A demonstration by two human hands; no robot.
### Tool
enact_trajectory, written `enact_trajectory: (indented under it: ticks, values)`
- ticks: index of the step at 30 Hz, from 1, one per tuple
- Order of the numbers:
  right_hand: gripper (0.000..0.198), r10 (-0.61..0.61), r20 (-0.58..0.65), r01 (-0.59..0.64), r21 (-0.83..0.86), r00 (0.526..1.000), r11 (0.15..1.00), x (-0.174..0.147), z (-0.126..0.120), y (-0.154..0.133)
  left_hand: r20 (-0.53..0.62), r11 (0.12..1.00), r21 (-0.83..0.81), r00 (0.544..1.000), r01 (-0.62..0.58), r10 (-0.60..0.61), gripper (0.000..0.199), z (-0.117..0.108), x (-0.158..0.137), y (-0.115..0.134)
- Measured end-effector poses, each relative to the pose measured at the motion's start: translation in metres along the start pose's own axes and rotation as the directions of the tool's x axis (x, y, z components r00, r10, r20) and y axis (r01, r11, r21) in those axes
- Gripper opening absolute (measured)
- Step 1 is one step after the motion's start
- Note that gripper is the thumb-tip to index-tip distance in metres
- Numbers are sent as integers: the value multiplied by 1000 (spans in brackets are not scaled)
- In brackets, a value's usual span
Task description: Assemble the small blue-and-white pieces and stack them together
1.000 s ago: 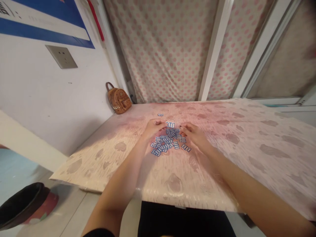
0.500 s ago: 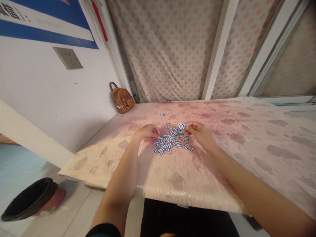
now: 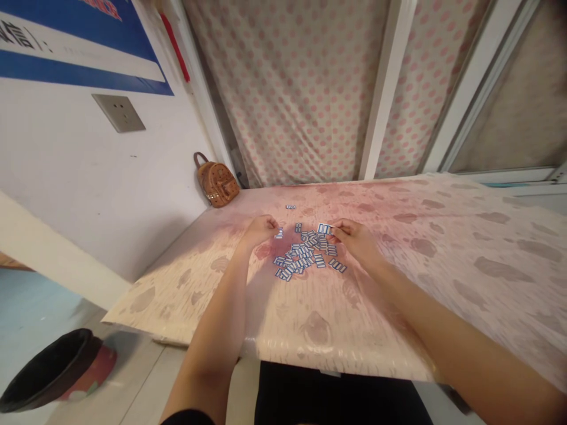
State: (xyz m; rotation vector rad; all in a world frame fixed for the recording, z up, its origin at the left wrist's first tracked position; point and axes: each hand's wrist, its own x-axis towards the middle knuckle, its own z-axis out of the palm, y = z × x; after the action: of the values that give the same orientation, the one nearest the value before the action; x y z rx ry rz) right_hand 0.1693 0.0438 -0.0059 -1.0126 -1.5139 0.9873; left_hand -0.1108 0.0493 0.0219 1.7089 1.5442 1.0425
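A loose pile of small blue-and-white cards [image 3: 303,254] lies on the table, several overlapping. My right hand [image 3: 354,237] pinches a blue-and-white card [image 3: 324,228] just above the pile's far right side. At the pile's left, my left hand [image 3: 262,230] has its fingers closed on another small card [image 3: 279,232], held clear of the heap. One card [image 3: 298,227] lies a little behind the pile, and a further one [image 3: 290,207] lies alone farther back. What is printed on the cards is too small to make out.
The table [image 3: 319,327] has a patterned pinkish cover, its front edge close to my body. A brown mini backpack [image 3: 217,182] rests at the far left corner by the wall. Behind hangs a dotted curtain [image 3: 301,94]. A dark-rimmed bin [image 3: 88,369] stands on the floor at left.
My left hand has drawn slightly back and left from the pile, and a small card now shows at its fingertips. My right hand still holds its card in nearly the same place.
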Motion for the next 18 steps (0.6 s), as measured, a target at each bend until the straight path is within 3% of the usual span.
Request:
enact_trajectory:
  ticks: [3,8,12,18]
  values:
    - [11,-21,-6,21,-86,1000,996,0,0,3,-112,982,-141,987,-127,112,12,11,1,10]
    - [12,-92,27,96,-167,995,981,0,0,11,38,932,-281,968,-228,248,24,51,-9,30]
    - [14,-129,77,143,-222,989,964,-2,0,10,132,934,-209,938,-290,321,30,71,-20,42]
    - [17,-116,170,154,-226,978,962,-8,1,-5,119,948,-52,941,-313,317,29,69,-22,45]
